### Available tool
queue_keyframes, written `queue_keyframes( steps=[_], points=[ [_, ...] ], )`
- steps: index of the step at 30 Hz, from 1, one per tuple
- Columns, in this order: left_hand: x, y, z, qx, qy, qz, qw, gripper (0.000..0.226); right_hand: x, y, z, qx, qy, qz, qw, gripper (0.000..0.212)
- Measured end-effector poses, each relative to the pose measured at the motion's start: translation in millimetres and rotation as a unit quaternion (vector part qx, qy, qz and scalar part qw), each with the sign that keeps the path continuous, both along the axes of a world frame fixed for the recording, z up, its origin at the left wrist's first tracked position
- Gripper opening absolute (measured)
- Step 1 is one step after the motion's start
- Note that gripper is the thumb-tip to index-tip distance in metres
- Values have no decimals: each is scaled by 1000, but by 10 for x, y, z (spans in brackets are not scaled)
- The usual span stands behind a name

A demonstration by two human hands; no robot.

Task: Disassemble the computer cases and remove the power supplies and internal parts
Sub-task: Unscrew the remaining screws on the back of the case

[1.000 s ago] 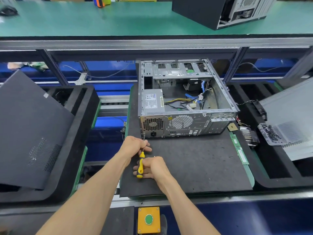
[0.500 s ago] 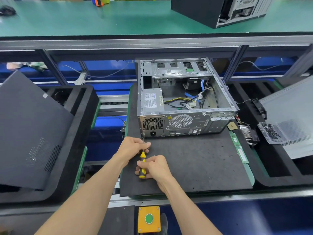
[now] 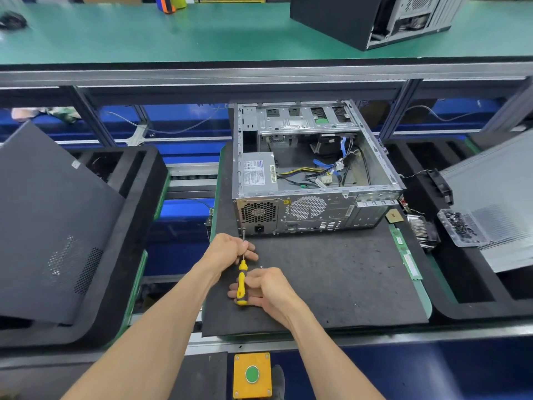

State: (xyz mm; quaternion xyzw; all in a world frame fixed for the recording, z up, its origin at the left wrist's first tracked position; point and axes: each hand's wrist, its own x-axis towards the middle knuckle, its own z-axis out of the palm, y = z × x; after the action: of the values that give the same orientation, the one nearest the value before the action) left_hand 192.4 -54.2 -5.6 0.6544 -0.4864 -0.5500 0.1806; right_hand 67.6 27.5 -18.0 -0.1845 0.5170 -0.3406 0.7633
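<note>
Button (image 3: pixel 252 374): green, in a yellow box at 6 o'clock, nearest the camera.
Right hand (image 3: pixel 269 290): clenched on the yellow handle of the screwdriver (image 3: pixel 241 284), resting on the mat (image 3: pixel 331 278).
Left hand (image 3: pixel 230 251): fingers pinched on the bare shaft just ahead of the handle.
Change: next to none since half a second ago; both hands keep the same grip, the tip stays at the same corner, and the case has not shifted.
Screwdriver axis: near to far, handle toward 6 o'clock, tip toward 12, at the lower left rear corner of the case (image 3: pixel 311 180).
Case: centre of the mat, on its side, open upward, rear panel facing the camera; long axis runs 6 to 12.
Power supply (image 3: pixel 258 176): inside, near left corner, label up, wires trailing toward 3 o'clock.
Surface: black mat on a green-edged tray; black foam trays at 9 and 3.
Panels: dark panel (image 3: pixel 52 226) leaning at 9 o'clock; grey panel (image 3: pixel 496 203) at 3, with a clear tray of screws (image 3: pixel 460 228).
Room: green shelf (image 3: pixel 173 33) at 12 o'clock, second case (image 3: pixel 372 18) at 1.
</note>
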Motion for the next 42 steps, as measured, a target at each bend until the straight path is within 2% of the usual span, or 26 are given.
queue_keyframes(
  steps=[6, 9, 13, 17, 20, 25, 28, 34, 37, 40, 42],
  points=[
    [24, 15, 31, -13, 37, -25, 999, 31, 11, 13, -63, -30, 16, 14, 999, 23],
    [80, 27, 16, -9, 89, 10, 996, 20, 15, 34, -68, -40, 39, 19, 998, 20],
    [118, 28, -49, -50, 14, -10, 999, 24, 2, 38, -25, -47, 55, 1, 997, 28],
    [116, 7, -54, -28, 23, 7, 999, 24, 40, 34, 24, -63, 97, 5, 993, 39],
    [70, -2, -41, -20, 45, 32, 998, 22, 27, 47, 50, -74, 74, 19, 994, 29],
    [-25, -11, -38, -8, 34, 49, 998, 26, -10, 49, 51, -12, -11, 27, 999, 31],
    [-41, -5, -19, -3, 38, 41, 998, 30, -49, 83, 39, -17, -40, 28, 999, 28],
    [22, -18, -26, -6, 54, 2, 999, 36, -64, 79, -19, -50, -31, 54, 997, 20],
    [65, -36, -41, 7, 89, 24, 996, 22, -42, 82, -33, -71, 1, 50, 996, 15],
    [145, -19, -70, -26, 44, -8, 999, 23, -22, 64, -34, -71, 27, 27, 997, 30],
    [156, -1, -72, -36, 55, -13, 998, 21, -9, 54, -23, -68, 48, 23, 996, 44]
  ],
)
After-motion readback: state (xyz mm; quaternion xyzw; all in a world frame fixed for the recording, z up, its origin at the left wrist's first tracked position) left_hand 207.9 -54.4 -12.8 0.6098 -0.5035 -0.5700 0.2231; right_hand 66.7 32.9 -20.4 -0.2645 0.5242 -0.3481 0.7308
